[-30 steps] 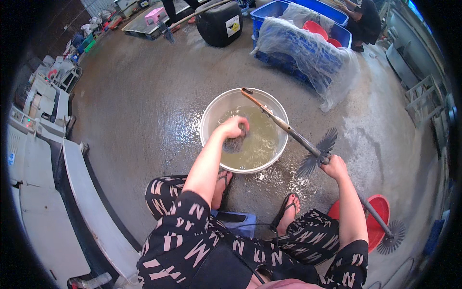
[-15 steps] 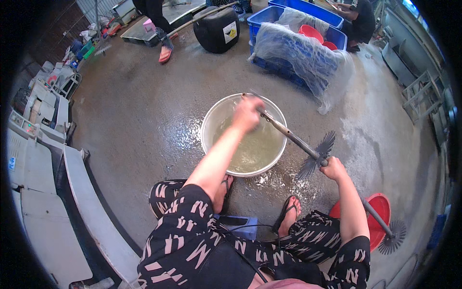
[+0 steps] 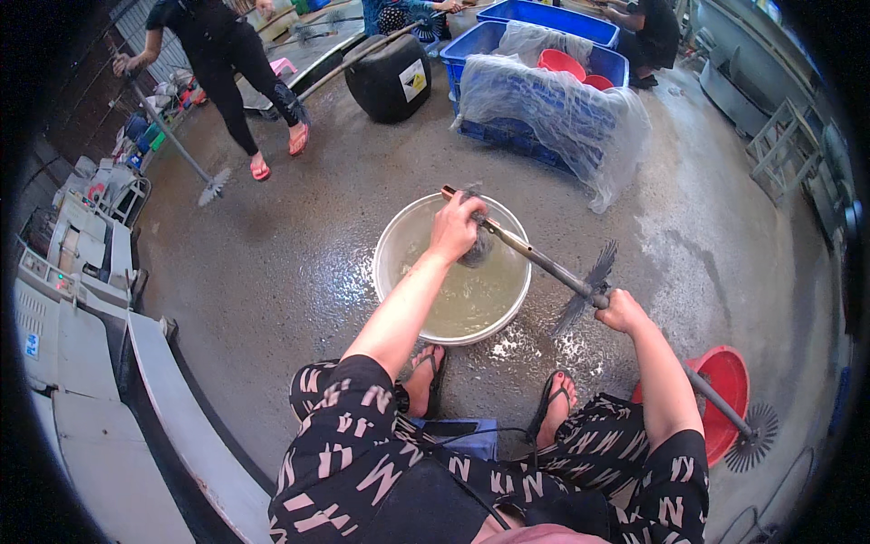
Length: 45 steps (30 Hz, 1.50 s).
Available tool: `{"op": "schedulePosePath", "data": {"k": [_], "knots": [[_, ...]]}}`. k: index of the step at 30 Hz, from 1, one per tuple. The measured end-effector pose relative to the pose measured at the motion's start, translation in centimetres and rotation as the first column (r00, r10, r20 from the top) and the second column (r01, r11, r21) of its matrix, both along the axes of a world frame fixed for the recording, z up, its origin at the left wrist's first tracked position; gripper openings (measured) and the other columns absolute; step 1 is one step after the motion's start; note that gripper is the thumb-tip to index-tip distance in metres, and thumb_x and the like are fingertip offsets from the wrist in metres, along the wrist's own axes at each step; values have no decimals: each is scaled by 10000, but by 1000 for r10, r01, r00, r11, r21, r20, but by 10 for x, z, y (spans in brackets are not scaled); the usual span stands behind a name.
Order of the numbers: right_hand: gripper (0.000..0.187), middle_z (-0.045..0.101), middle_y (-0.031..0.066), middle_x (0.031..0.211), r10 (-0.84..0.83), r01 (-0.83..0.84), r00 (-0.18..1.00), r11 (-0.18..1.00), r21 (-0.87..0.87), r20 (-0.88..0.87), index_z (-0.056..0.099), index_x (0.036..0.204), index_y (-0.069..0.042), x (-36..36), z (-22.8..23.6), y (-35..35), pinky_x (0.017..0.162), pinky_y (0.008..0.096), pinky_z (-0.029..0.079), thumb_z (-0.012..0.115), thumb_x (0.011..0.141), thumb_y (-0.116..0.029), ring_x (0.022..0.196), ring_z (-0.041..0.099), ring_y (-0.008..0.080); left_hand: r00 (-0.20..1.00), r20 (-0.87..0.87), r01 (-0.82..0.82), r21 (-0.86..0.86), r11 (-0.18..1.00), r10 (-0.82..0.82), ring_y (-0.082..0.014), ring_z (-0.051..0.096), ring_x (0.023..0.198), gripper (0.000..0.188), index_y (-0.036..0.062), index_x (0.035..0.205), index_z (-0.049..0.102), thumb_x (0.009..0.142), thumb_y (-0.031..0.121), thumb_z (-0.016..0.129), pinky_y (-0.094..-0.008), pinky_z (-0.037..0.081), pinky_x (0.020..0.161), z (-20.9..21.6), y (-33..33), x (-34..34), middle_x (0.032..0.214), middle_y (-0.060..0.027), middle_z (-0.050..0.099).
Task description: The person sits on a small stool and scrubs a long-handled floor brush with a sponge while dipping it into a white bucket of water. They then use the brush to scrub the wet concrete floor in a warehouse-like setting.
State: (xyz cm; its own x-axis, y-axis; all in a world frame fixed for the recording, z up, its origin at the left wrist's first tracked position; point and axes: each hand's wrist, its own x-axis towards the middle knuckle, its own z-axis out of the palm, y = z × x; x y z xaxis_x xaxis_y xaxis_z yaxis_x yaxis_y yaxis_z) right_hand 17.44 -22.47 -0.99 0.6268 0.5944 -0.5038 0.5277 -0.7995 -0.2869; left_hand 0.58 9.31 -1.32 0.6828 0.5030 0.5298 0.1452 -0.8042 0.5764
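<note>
A long grey pole (image 3: 541, 260) slants across in front of me, its upper end over a round white tub (image 3: 384, 295) of cloudy water. My left hand (image 3: 455, 228) is closed round that end with a dark grey scouring pad (image 3: 477, 248) pressed against it. My right hand (image 3: 622, 311) grips the pole just below a dark spiky disc (image 3: 589, 288). Passing behind my right forearm, the pole comes out at lower right, where another spiky disc (image 3: 754, 439) sits at its end. That part crosses a red basin (image 3: 736, 372).
Blue crates (image 3: 507, 136) draped with netting stand beyond the tub, beside a black drum (image 3: 390, 86). A person (image 3: 227, 54) at far left holds another pole with a disc. White machines (image 3: 82, 363) line the left side. The floor (image 3: 299, 218) is wet.
My left hand, blurred before, now shows the pad beneath the pole's end, slightly lower and left. The whole view has shifted a little. More of the person at far left shows, with their pole.
</note>
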Motion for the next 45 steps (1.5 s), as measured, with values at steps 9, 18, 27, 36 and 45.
{"op": "schedulePosePath", "data": {"k": [9,18,27,36,45], "knots": [[403,632,268,998,-5,5,1000,1000,-3,-3,662,965,15,-6,3,1,847,433,491,635,669,-257,980,616,376,988,-12,-157,-117,981,157,-354,593,926,310,129,877,616,650,-39,488,-449,482,829,-9,41,-5,944,-159,620],[426,633,259,1016,-7,4,997,999,42,71,654,962,43,-7,-4,9,857,427,492,657,672,-269,992,613,374,823,156,-522,-168,836,546,-364,573,911,285,111,907,591,663,-25,537,-448,458,784,-35,59,-37,948,-156,582],[382,642,188,1071,-67,75,987,996,-50,146,675,1021,-86,-19,9,1,892,411,483,673,716,-316,1044,601,327,417,-840,-31,-395,918,-347,-286,635,934,247,146,908,676,720,34,562,-375,494,816,-126,16,-56,1002,-123,670],[235,670,166,875,64,-62,893,998,-18,446,641,949,-113,-46,-16,-4,747,435,525,642,748,-236,846,653,339,996,-84,48,87,995,-40,-315,589,934,190,110,872,643,692,70,598,-406,479,820,15,-20,-26,990,-119,607],[143,660,117,754,75,-129,750,991,35,657,539,927,-127,-47,-48,-13,613,416,527,572,802,-188,702,662,304,951,-302,138,218,966,-68,-326,612,863,171,141,861,647,735,62,563,-428,514,749,11,-48,-7,906,-123,596]]}}
